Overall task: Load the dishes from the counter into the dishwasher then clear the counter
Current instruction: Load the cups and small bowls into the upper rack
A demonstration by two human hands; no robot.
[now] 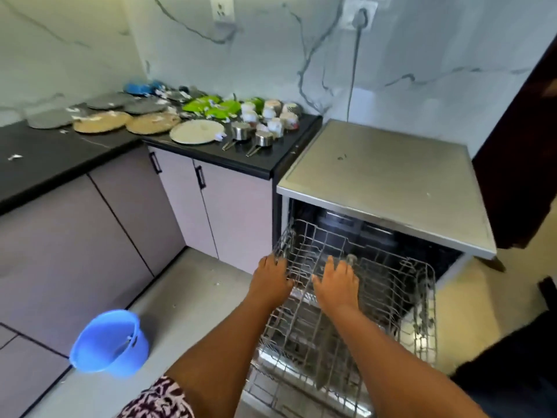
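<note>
Wire rack extends toward person | left hand grips | right hand rests

Blue bucket on floor near cabinets; cable in wall socket.

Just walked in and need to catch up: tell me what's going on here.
A person is at the open dishwasher with its upper rack pulled out. The left hand holds the near left corner of the upper rack and the right hand rests on its front edge. No dishes show in it. The plates, cups and small steel pots all sit on the counter to the left, so loading has not started. A blue bucket stands on the floor.
</note>
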